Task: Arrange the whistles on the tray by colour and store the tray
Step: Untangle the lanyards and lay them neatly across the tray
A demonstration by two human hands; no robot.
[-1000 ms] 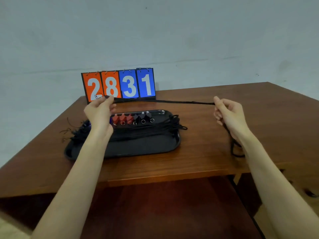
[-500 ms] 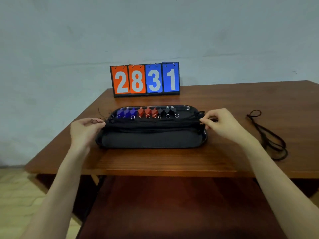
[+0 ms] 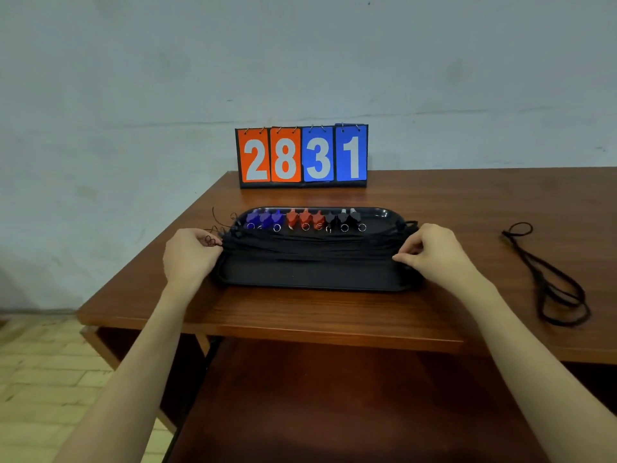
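A plain, sparsely furnished room, perhaps a sports store or school office, is showing itself in a bare pale wall [image 3: 133, 78], a wooden worktop [image 3: 467, 208], a flip scoreboard [image 3: 302, 157] and a tiled floor [image 3: 40, 372].

Whistles [image 3: 304, 220] in blue, red, black groups along black tray [image 3: 310, 279] far edge; cords seemingly bundled.

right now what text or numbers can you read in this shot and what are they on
"2" white digit on the first orange card of the flip scoreboard
"8" white digit on its second orange card
"3" white digit on its first blue card
"1" white digit on its second blue card
No other readable text: none shows on the tray, the whistles or the table.
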